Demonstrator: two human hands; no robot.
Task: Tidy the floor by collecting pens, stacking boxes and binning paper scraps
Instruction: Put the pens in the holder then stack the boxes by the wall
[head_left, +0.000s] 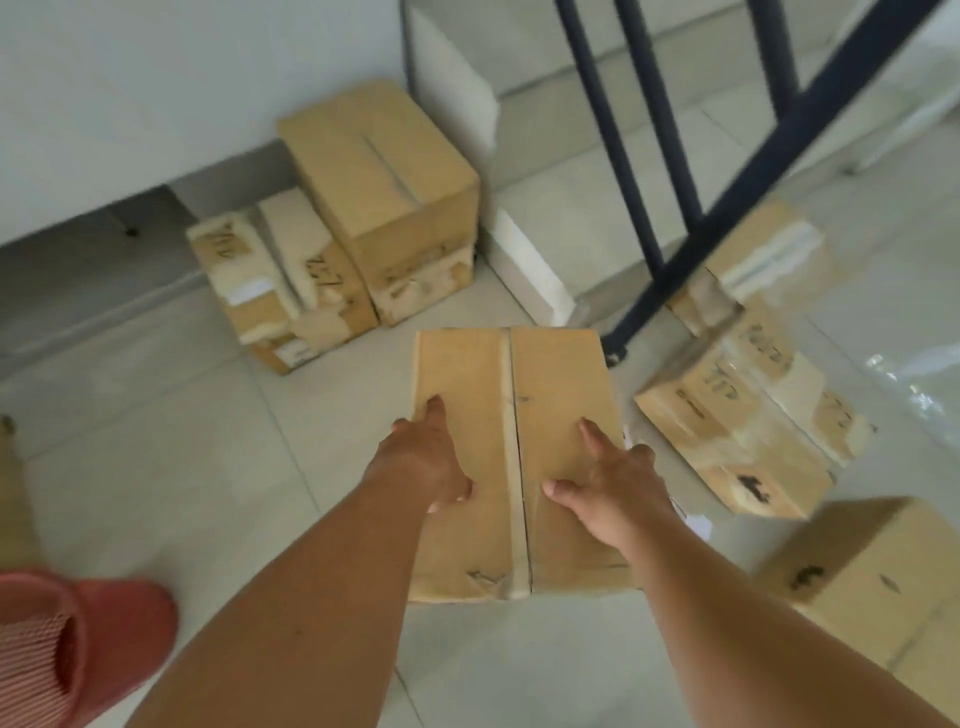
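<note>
A long brown cardboard box (519, 374) with a taped centre seam is held in front of me above the tiled floor. My left hand (426, 462) grips its left edge, and my right hand (618, 488) lies over its right side with the thumb on top. Two cardboard boxes stand by the wall: a tall one (384, 192) and a low taped one (275, 280) to its left. A marked box (748, 415) lies on the floor at the right, with another box (872, 577) nearer me at the lower right.
A dark metal frame leg (691, 234) slants down to the floor just behind the held box. White boards (524, 265) lean near the wall. A pink slipper (78, 639) is at the lower left. A white scrap (693, 522) lies under my right wrist.
</note>
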